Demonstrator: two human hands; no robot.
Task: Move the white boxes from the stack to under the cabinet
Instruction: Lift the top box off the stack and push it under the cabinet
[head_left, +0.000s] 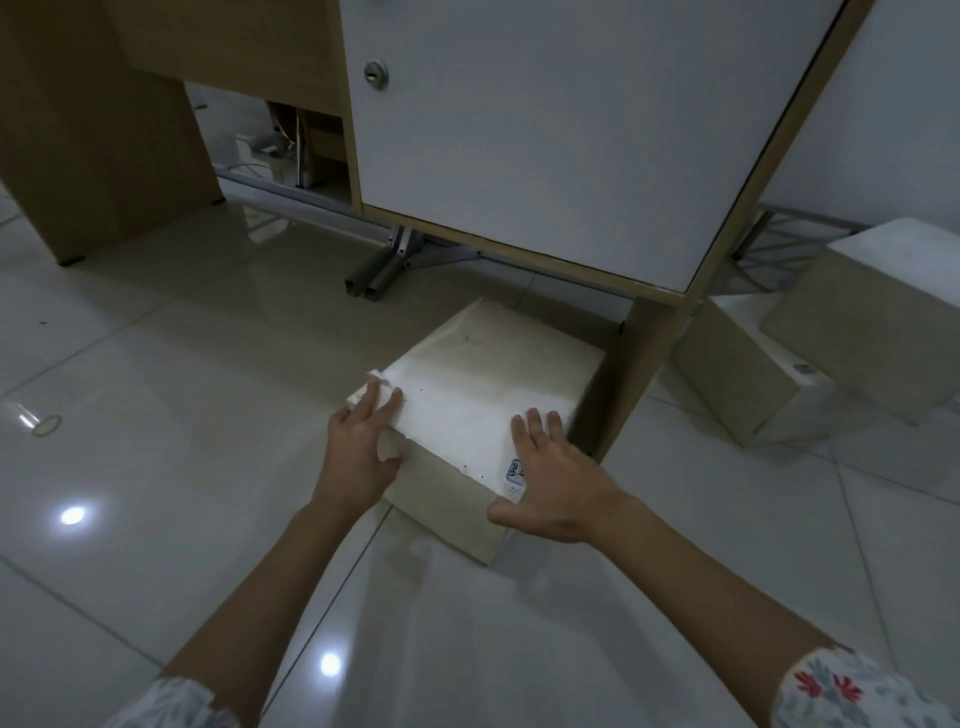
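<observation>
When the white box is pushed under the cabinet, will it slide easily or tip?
Probably slides easily: the floor tiles look glossy. The white box is wider than tall, so tipping seems unlikely. Its torn corner suggests fragile material.

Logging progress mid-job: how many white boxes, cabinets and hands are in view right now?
White boxes: 3 (centre box, lower right box, upper right box)
Cabinet: 1
Hands: 2 (left hand, right hand)
Total: 6
</observation>
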